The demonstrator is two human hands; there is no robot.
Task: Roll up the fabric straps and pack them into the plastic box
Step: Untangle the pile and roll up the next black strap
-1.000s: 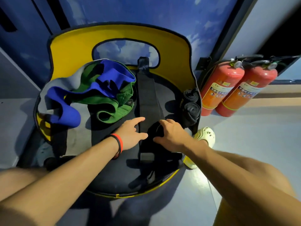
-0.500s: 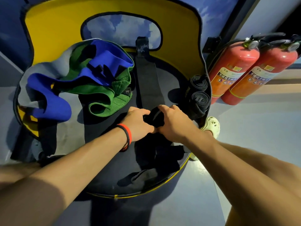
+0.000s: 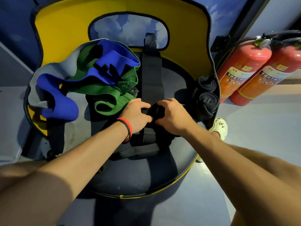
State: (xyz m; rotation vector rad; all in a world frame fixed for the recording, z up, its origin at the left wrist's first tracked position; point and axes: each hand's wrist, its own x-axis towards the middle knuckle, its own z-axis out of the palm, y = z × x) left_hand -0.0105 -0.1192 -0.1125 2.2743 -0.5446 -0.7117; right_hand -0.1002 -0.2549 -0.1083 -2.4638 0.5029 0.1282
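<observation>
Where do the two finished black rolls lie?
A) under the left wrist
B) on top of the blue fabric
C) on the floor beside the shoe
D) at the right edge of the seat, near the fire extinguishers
D: the two black rolls lie side by side at the right edge of the seat, on the side of the red fire extinguishers.

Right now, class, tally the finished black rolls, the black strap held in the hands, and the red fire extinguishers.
Finished black rolls: 2
Black strap, gripped by left hand and right hand: 1
Red fire extinguishers: 2
Total: 5
</observation>
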